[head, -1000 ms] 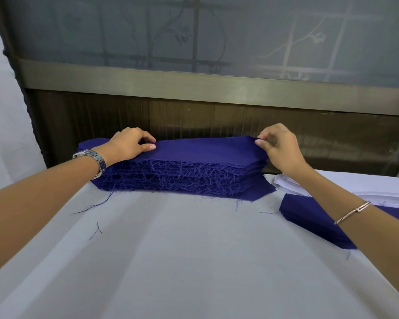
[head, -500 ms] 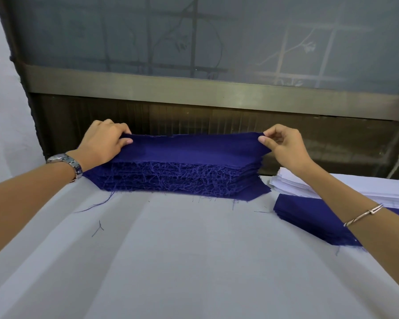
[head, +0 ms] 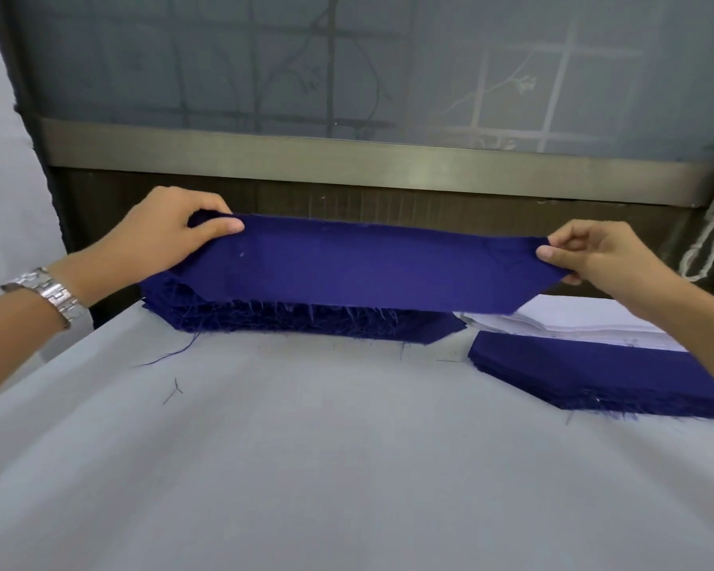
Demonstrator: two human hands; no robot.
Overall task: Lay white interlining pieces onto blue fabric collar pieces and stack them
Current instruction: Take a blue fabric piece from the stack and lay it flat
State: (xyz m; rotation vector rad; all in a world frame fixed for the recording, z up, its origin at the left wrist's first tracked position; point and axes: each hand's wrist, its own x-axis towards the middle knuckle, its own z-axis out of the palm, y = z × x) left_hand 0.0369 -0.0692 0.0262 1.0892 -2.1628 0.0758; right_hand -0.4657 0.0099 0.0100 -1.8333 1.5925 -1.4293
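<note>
1. The white-covered table [head: 347, 467] carries loose blue threads [head: 173, 391] towards its left side.
2. At right, a low blue stack [head: 586, 372] lies directly in front of the white interlining stack [head: 573, 319].
3. The tall blue collar stack [head: 306, 321] sits at the table's far edge.
4. Above it, 1 blue collar piece [head: 359, 265] stretches between 2 hands. The left hand [head: 157, 241], wearing a metal wristwatch [head: 46, 294], grips its left end with curled fingers. The right hand [head: 594, 253] pinches its right tip between thumb and fingers.
5. Behind runs a metal window rail [head: 347, 158].

One blue collar piece [head: 359, 269] hangs stretched flat above its frayed stack [head: 306, 321] (white interlining [head: 586, 323] to its right).
</note>
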